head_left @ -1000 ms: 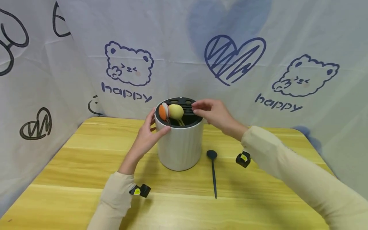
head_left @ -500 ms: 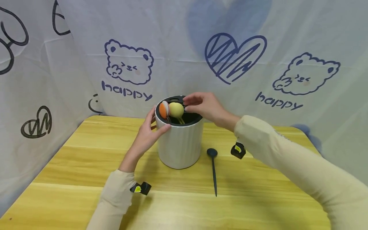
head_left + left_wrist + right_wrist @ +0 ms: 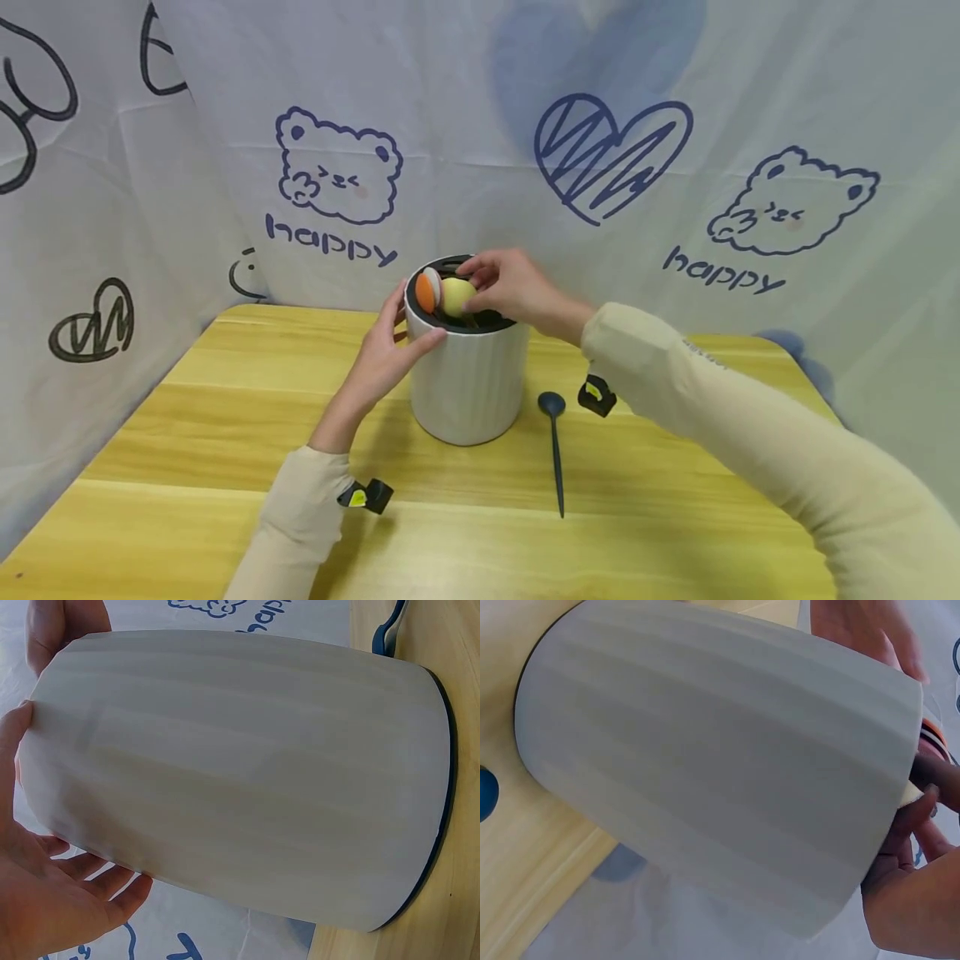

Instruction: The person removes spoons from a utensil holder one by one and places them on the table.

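A white ribbed utensil holder [image 3: 467, 383] with a black slotted insert stands upright on the table. My left hand [image 3: 381, 354] holds it at the upper left, thumb over the front rim and fingers along the side, as the left wrist view of that hand [image 3: 56, 900] confirms. A pale yellow ball-shaped top [image 3: 456, 295] on thin stems sits in the opening, pinched by my right hand [image 3: 517, 287] between thumb and fingers. Beside it is an orange and white disc-shaped top [image 3: 427, 292]. In the right wrist view the holder hides most of the yellow top [image 3: 910, 795].
A dark spoon [image 3: 552, 405] lies on the wooden table [image 3: 225, 500], right of the holder, its handle toward me. A white cloth [image 3: 465, 125] with printed bears and hearts hangs close behind the table and on its left.
My right hand has moved left from the insert's slotted right side to the yellow top and now pinches it. My left hand has stayed on the holder.
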`<state>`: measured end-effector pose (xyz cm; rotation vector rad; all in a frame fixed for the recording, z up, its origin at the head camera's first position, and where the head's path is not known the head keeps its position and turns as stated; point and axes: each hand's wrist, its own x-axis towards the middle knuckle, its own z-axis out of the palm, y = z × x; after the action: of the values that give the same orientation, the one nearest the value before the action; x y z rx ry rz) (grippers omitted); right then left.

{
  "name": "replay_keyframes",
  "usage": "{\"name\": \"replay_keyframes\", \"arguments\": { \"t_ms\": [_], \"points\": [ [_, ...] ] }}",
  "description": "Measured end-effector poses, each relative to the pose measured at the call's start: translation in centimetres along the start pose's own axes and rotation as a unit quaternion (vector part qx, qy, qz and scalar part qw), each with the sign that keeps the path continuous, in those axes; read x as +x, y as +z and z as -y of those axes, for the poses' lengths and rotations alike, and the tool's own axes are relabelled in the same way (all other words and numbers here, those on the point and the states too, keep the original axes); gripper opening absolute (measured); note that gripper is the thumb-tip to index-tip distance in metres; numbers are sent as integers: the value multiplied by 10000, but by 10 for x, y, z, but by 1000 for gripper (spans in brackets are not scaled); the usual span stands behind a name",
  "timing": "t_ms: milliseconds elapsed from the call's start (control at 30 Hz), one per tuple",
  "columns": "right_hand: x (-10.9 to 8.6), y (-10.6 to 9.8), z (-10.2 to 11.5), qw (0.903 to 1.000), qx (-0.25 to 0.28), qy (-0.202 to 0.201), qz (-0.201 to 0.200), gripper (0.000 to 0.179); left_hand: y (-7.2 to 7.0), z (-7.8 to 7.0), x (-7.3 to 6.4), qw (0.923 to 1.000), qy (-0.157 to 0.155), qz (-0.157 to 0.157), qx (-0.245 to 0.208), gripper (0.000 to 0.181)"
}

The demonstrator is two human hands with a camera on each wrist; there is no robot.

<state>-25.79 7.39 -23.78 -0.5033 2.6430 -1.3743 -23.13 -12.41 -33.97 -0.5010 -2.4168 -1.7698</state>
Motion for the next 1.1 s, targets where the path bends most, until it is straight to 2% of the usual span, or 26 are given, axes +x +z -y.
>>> {"name": "replay_keyframes", "arguments": {
  "t_ms": [467,800,1100],
  "points": [
    [2,-2,-5,9996,-252,-108,1,27,1,1,2,10000,-13,-18,-39,85],
    [2,-5,-7,9999,-45,-120,-12,29,0,1,2,10000,8,-71,2,85],
    [0,-6,-11,9995,149,-159,-242,31,0,3,3,10000,39,-45,-49,85]
  ]
}}
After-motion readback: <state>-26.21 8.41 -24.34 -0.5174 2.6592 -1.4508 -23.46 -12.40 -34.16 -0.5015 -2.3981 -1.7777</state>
